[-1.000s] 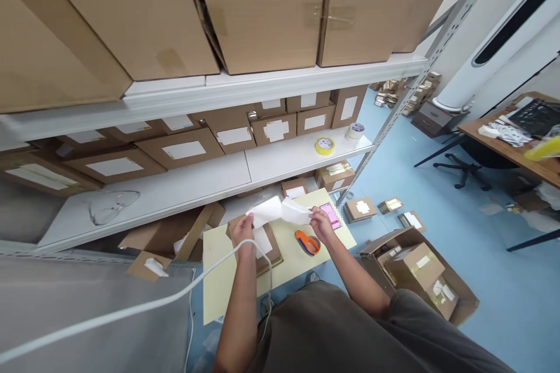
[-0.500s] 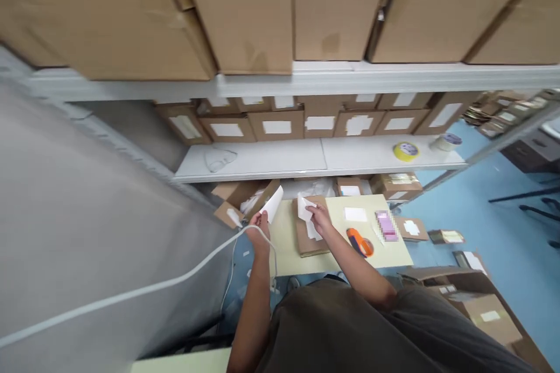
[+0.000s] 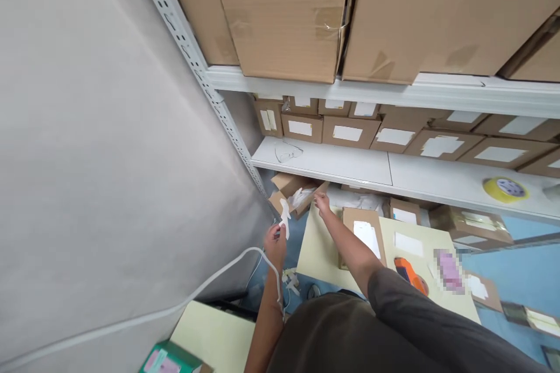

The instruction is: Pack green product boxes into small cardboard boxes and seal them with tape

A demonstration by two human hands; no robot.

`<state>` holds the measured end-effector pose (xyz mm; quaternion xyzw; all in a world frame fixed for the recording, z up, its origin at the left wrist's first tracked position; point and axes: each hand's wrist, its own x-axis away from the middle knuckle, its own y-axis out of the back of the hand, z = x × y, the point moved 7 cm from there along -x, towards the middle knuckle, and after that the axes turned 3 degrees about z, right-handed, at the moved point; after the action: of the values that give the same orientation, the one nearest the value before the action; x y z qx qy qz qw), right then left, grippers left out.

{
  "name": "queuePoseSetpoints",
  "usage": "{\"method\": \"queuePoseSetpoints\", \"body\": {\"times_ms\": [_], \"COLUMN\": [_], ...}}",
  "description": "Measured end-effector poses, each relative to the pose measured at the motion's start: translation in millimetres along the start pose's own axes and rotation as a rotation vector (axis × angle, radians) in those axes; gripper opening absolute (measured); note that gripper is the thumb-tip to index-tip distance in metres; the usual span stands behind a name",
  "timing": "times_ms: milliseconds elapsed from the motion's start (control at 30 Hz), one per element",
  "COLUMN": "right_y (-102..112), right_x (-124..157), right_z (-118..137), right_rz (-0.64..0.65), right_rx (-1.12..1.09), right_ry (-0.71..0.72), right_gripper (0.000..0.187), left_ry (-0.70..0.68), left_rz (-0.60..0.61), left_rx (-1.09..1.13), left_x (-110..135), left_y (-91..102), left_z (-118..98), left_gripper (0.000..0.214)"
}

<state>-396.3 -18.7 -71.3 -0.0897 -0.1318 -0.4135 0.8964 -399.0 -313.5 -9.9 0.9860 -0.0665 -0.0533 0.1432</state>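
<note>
My left hand is closed on a bent white piece of paper, which sticks up past the fingertips. My right hand has its fingers curled at the edge of an open cardboard box; whether anything is in them is hidden. White paper scraps lie inside that box. On the pale yellow table, partly behind my right forearm, lies a flat cardboard box with white labels on top.
An orange tape dispenser, a white sheet and a blurred pink item lie on the table's right. Glasses and yellow tape are on the shelf. A white cable loops past my left forearm.
My view has swung left. My right hand has moved from above the flat box to the open box, and its white paper no longer shows. The left hand's paper is now bent and narrower.
</note>
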Motion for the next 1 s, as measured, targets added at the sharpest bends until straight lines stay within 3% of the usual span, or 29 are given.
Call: {"method": "queuePoseSetpoints", "body": {"times_ms": [100, 200, 267, 400, 500, 567, 600, 700, 767, 867, 1000], "right_y": [25.0, 46.1, 65.4, 122.4, 172.7, 198.1, 207.1, 223.1, 227.7, 228.1, 231.3], "right_x": [45.5, 101.8, 130.1, 150.6, 155.9, 160.6, 163.3, 173.2, 179.7, 185.0, 182.6], "right_z": [-21.7, -38.9, -42.3, -42.6, -46.1, -49.1, -51.1, -61.4, -73.5, -95.3, -118.3], "right_rz": [0.096, 0.282, 0.281, 0.007, -0.236, -0.286, -0.274, -0.196, -0.171, -0.166, -0.270], "right_rx": [-0.065, -0.154, -0.218, -0.290, -0.317, -0.329, -0.331, -0.341, -0.387, -0.490, -0.511], "right_ry": [-0.089, -0.167, -0.166, -0.116, -0.109, -0.110, -0.115, -0.156, -0.222, -0.360, -0.459], "right_gripper": [0.046, 0.057, 0.056, 0.046, 0.046, 0.046, 0.045, 0.043, 0.044, 0.045, 0.040], "left_ry": [-0.103, -0.275, -0.393, -0.536, -0.579, -0.475, -0.358, 0.093, 0.266, 0.283, 0.169], "left_rz": [0.117, 0.292, 0.395, 0.533, 0.716, 0.770, 0.750, 0.652, 0.654, 0.651, 0.586], "left_rx": [-0.075, -0.181, -0.245, -0.327, -0.279, -0.207, -0.162, 0.019, 0.109, 0.095, -0.064], "left_x": [-0.6, 12.2, 29.5, 69.5, 95.3, 100.7, 98.3, 89.4, 87.8, 82.1, 76.1], "left_y": [-28.8, -76.8, -110.7, -166.0, -201.2, -219.5, -226.6, -245.2, -258.7, -270.0, -272.4], "left_z": [-4.4, -17.0, -26.1, -39.0, -43.1, -38.1, -31.5, -1.9, 11.3, 17.6, 19.1], "left_gripper": [0.037, 0.026, 0.019, 0.016, 0.036, 0.057, 0.062, 0.058, 0.051, 0.039, 0.028]}}
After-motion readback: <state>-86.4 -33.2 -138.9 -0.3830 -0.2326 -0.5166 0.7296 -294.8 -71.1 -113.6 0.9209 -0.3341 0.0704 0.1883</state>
